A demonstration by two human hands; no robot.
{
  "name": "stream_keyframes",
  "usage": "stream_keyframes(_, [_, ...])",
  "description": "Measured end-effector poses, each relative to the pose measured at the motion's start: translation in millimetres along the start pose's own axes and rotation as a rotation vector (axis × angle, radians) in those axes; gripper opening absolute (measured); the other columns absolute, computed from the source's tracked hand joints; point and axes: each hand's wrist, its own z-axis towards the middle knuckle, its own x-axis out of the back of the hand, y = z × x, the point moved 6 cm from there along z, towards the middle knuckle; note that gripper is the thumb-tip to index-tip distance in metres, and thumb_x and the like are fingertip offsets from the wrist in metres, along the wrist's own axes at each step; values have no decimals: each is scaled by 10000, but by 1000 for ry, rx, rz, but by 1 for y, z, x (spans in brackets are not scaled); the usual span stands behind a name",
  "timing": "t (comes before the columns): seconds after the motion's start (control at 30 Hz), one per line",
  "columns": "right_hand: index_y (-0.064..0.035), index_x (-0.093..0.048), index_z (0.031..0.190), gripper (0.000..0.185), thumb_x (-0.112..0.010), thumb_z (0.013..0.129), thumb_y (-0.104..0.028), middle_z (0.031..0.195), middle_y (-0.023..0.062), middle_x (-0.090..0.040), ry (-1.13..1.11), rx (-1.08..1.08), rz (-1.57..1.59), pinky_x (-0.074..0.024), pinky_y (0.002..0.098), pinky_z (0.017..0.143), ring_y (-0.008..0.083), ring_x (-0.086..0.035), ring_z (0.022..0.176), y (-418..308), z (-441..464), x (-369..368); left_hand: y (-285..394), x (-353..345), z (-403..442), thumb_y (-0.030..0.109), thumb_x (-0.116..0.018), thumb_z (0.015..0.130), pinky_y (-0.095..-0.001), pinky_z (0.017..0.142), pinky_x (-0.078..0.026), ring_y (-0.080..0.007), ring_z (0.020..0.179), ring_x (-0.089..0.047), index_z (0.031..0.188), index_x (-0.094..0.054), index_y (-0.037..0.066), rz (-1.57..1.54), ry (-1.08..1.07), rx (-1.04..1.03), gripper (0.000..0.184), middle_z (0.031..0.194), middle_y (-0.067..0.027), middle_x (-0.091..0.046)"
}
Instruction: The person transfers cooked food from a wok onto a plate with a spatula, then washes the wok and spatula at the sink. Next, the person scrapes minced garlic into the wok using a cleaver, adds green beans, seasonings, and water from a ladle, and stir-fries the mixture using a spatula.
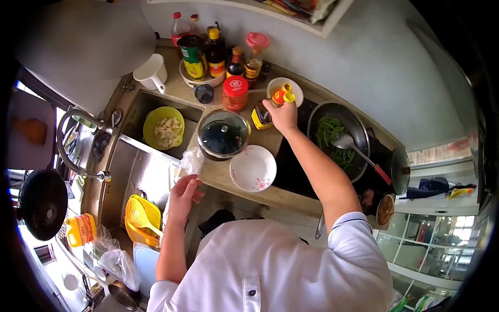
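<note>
My right hand (pixel 284 115) is wrapped round a dark sauce bottle (pixel 261 117) with a yellow label, above the counter by the stove. A yellow cap and a red-and-yellow neck show just beyond my fingers, and a white bowl (pixel 294 87) is behind them. My left hand (pixel 184 197) hangs at the counter's front edge, fingers loosely bent and apart, holding nothing visible. Just above it lies a crumpled clear plastic bag (pixel 193 160); whether they touch is unclear. Between my hands are a white plate (pixel 253 168) and a glass-lidded pot (pixel 224 133).
On the stove at right, a wok (pixel 318 115) holds green vegetables and a spatula (pixel 360 151). A yellow-green colander (pixel 150 128) with white chunks sits in the sink. Several bottles and a red-lidded jar (pixel 235 93) stand at the back. A yellow strainer (pixel 139 214) is at lower left.
</note>
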Motion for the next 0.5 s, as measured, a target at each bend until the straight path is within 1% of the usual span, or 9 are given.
stream_keyframes(0.1, [5, -666, 894, 418, -831, 754, -353, 850, 187, -693, 53, 33, -71, -512, 470, 749, 397, -652, 838, 12, 5, -29, 3, 16, 4, 298, -598, 1009, -256, 589, -493, -147, 751, -659, 1251, -598, -5, -34, 17, 30, 388, 1036, -91, -691])
stream_keyframes(0.2, [1, -683, 806, 473, -832, 729, -442, 861, 242, -673, 64, -101, -96, -506, 497, 741, 420, -647, 827, 21, 11, -41, 3, 26, 7, 279, -586, 1015, -255, 586, -498, -155, 746, -666, 1239, -598, -11, -39, 16, 43, 367, 1020, -100, -687])
stream_keyframes(0.27, [20, -675, 833, 541, -857, 682, -467, 898, 266, -667, 38, -219, -195, -504, 502, 772, 434, -641, 860, 27, 14, -47, -1, 35, 10, 265, -580, 1016, -253, 585, -501, -159, 735, -675, 1233, -601, -11, -27, 70, 31, 352, 1013, -103, -688])
stream_keyframes(0.33, [61, -668, 1006, 669, -869, 655, -472, 1020, 292, -663, -28, -219, -213, -502, 479, 867, 434, -635, 965, 15, 13, -39, -6, 39, 14, 267, -579, 1015, -253, 582, -503, -162, 724, -679, 1231, -605, -8, -23, 73, 56, 351, 1013, -106, -690])
stream_keyframes(0.37, [85, -602, 1198, 802, -869, 657, -444, 1141, 319, -631, -57, -156, -169, -479, 452, 968, 434, -609, 1086, 13, 9, -31, -9, 39, 16, 279, -582, 1013, -253, 582, -503, -160, 719, -676, 1230, -606, -8, -4, 79, 70, 360, 1012, -106, -690])
stream_keyframes(0.4, [52, -593, 1215, 733, -872, 699, -387, 1161, 277, -653, -19, -67, -224, -505, 399, 946, 387, -639, 1108, 13, -1, -10, -8, 41, 16, 291, -585, 1011, -252, 581, -503, -157, 714, -673, 1229, -607, -7, 14, 93, 82, 370, 1011, -107, -691])
stream_keyframes(0.43, [27, -596, 1272, 662, -832, 748, -302, 1269, 271, -612, -85, -93, -180, -478, 397, 1019, 386, -587, 1219, -1, -7, 32, -12, 46, 18, 312, -593, 1006, -252, 575, -500, -153, 707, -667, 1221, -610, -6, 20, 96, 88, 384, 1006, -107, -691])
stream_keyframes(0.47, [-7, -631, 1246, 547, -784, 763, -212, 1323, 232, -594, 20, 185, -338, -467, 432, 1027, 371, -581, 1220, -10, -16, 82, -14, 50, 18, 312, -593, 1006, -252, 575, -500, -153, 707, -667, 1221, -610, -6, 21, 93, 86, 384, 1006, -107, -691])
stream_keyframes(0.5, [27, -662, 1145, 425, -707, 747, -115, 1254, 215, -629, 91, 276, -553, -472, 467, 1001, 396, -622, 1107, -6, -27, 136, -17, 55, 16, 315, -593, 1006, -252, 573, -499, -152, 708, -665, 1216, -612, -5, 25, 116, 99, 383, 1003, -106, -691])
